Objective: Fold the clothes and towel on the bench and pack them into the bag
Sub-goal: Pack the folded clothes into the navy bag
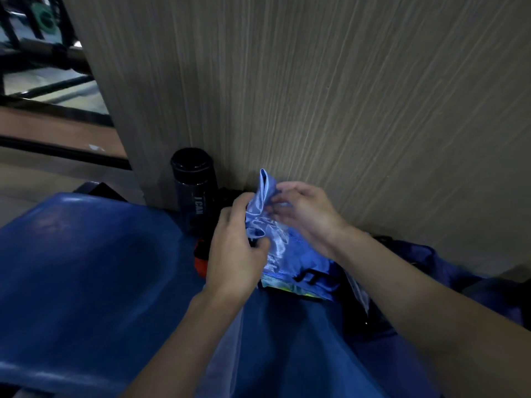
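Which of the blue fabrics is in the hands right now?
The shiny light-blue garment: the left hand and right hand both grip it, bunched and lifted. The dark blue cloth lies lower, nearer the camera, unheld.

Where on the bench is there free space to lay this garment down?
Free: the blue seat left of the left hand and the bottle. Crowded: between bottle and bag, where left and right hand grip the garment.

Shiny light-blue garment (277,237), crumpled and bunched upright, just left of the dark blue bag (428,257).
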A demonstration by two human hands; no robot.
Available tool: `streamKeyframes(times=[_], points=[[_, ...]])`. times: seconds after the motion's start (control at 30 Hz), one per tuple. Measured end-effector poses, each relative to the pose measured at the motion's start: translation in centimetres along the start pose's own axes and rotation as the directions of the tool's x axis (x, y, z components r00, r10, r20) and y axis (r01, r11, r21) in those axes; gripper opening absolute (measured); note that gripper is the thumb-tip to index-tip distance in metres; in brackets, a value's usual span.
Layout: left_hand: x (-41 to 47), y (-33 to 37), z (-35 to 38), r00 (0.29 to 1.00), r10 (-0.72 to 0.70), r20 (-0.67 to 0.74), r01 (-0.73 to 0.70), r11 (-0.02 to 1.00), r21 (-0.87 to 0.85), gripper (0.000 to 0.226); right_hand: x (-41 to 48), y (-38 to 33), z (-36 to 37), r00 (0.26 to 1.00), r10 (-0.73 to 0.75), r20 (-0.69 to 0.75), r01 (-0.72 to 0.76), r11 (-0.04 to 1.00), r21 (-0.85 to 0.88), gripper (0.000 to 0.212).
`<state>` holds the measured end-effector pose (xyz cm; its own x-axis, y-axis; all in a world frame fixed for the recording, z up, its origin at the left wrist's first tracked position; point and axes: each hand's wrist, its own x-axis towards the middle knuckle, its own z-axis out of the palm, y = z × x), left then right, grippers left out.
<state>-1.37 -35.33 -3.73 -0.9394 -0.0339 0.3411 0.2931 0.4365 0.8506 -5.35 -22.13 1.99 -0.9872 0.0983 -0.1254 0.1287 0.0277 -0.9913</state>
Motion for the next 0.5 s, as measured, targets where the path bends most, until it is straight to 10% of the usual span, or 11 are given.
streamKeyframes(times=[0.1,0.3,0.5], points=[[-0.2,-0.9,-0.2,0.999,0.024,-0.024,-0.019,0.983,0.185,0.047,0.9,2.0,-1.0,0.982,-0.077,-0.172,0.033,0.969,-0.246,0.023],[-0.5,-1.6,-1.0,0.996,-0.068,0.051,0.059,0.985,0.161,0.04,1.2,4.5,-0.4,0.976,0.179,-0.122,-0.192,0.975,-0.111,0.1],[-0.8,-1.3,-1.5,0.995,-0.072,0.068,0.08,0.988,-0.132,0.056,0.6,2.5,1.2,0.975,0.178,-0.133,-0.167,0.982,0.091,0.043]])
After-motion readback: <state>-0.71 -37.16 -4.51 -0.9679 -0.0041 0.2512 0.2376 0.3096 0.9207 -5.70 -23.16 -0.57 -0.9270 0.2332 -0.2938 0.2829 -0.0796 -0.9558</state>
